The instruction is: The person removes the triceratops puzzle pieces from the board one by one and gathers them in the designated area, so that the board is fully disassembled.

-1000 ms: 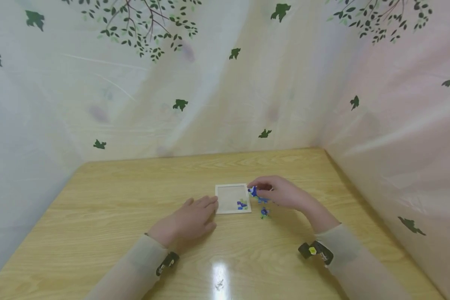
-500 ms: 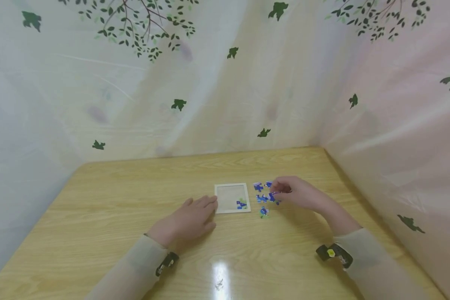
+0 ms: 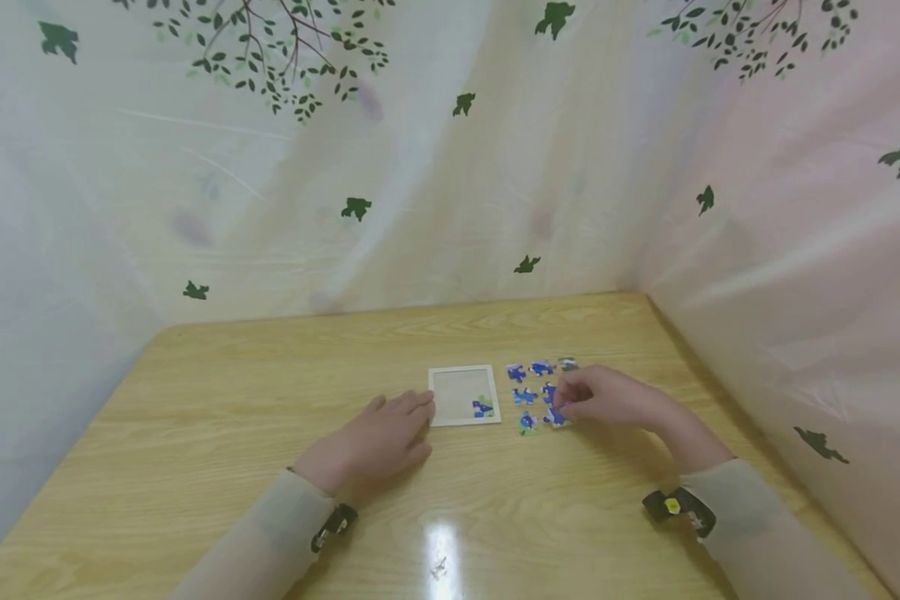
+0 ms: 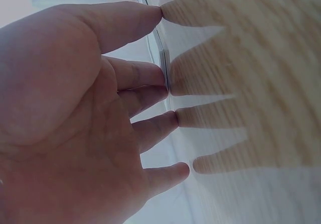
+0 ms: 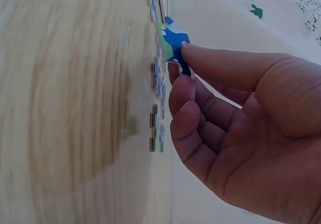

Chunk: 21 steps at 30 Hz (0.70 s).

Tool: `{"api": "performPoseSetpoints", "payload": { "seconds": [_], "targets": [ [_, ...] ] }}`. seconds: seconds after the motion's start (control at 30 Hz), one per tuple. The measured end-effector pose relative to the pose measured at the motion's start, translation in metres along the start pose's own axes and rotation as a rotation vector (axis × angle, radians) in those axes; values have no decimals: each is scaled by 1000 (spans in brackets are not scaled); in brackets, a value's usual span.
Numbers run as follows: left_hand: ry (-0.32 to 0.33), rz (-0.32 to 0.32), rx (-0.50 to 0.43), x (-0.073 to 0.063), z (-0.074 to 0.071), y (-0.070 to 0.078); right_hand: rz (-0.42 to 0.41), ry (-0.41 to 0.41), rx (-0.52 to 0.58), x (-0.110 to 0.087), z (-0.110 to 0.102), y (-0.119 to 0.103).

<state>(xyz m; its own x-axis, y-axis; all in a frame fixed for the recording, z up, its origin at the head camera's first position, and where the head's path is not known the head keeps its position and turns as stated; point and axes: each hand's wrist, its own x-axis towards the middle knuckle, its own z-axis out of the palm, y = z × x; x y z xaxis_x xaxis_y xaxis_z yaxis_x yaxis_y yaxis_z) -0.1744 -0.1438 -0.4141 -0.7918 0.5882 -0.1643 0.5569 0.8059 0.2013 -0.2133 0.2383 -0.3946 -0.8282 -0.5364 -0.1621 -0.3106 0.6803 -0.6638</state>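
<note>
My right hand (image 3: 607, 395) is over the right side of a group of jigsaw pieces. In the right wrist view, its thumb and fingertips pinch a blue, green and white jigsaw piece (image 5: 174, 44), tilted up off the table. My left hand (image 3: 371, 437) lies with fingers straight, fingertips touching the left edge of a white square puzzle frame (image 3: 465, 423). Some joined blue and green pieces (image 3: 483, 407) fill the frame's lower right corner. The left wrist view shows the spread fingers (image 4: 155, 128) against the table surface and the frame edge.
Loose pieces lie right of the frame, among them a blue piece (image 3: 516, 372), a blue-white piece (image 3: 542, 367) and a blue-green piece (image 3: 527, 422). A grey piece (image 3: 567, 364) lies farthest right. Patterned curtains (image 3: 420, 167) rise behind the wooden table (image 3: 270, 358).
The right hand has moved right from beside the frame to the right column of pieces, uncovering several loose ones. It now pinches a blue-green jigsaw piece there. The left hand has stayed put.
</note>
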Motion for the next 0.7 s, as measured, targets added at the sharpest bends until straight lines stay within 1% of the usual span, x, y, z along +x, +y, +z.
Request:
{"api": "performPoseSetpoints", "payload": {
  "seconds": [0.1, 0.2, 0.4, 0.7],
  "targets": [
    [5, 1, -1, 1, 1, 0, 8, -15, 3, 0, 0, 2],
    [8, 1, 1, 2, 2, -1, -3, -21, 4, 0, 1, 6],
    [7, 8, 5, 2, 3, -2, -27, -9, -15, 0, 3, 8],
    [4, 10, 0, 1, 1, 0, 11, 16, -44, 0, 6, 7]
  ]
}}
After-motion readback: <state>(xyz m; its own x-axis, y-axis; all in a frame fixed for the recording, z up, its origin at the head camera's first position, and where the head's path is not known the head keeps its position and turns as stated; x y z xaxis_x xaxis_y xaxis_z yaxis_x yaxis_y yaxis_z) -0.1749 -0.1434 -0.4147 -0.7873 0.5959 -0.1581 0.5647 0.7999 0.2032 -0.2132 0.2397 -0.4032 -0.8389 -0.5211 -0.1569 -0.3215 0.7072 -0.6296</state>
